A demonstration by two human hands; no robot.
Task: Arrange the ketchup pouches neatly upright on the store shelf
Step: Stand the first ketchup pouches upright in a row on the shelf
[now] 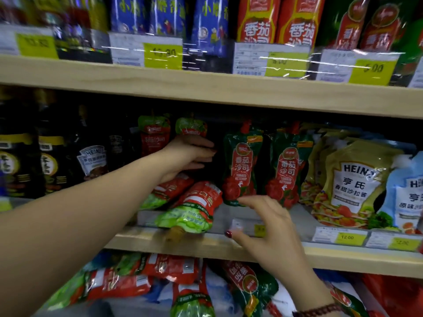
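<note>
Pouches half sorted: two dark green ketchup pouches stand upright mid-shelf, two red ones lie toppled at the shelf edge. My left hand reaches deep beside a standing pouch, fingers curled; I can't tell if they grip it. My right hand hovers spread, holding nothing. Next I'd lift the fallen pair upright.

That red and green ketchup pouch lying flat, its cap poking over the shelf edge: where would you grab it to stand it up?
I would grip the fallen red and green ketchup pouch across its red middle, coming from the front and above. It lies tipped forward with its yellowish cap over the wooden shelf edge, so the soft body faces you. The right hand hovers nearest.
</note>
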